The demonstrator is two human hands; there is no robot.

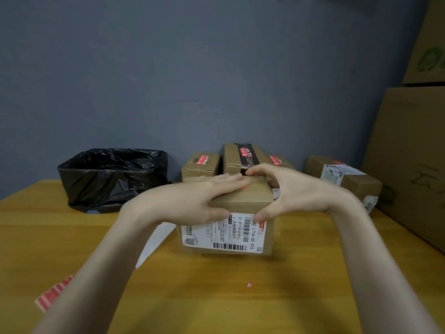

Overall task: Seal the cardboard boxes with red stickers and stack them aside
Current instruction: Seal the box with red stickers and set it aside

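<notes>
Labelled cardboard box (240, 203) sits on bench (216, 297), right of black-lined bin (108, 179); left hand (192, 201) fingers straight, pressing its top, right hand (296, 191) fingers clamped round it; uneven pressing could crease red sticker (243, 188) or skid box.

The yellow wooden counter (216, 297) carries a labelled cardboard box (255, 198) at its middle, a black-bagged bin (108, 179) back left, sealed boxes (201, 165) behind (red stickers on top), and a sticker strip (51, 295) front left.
</notes>
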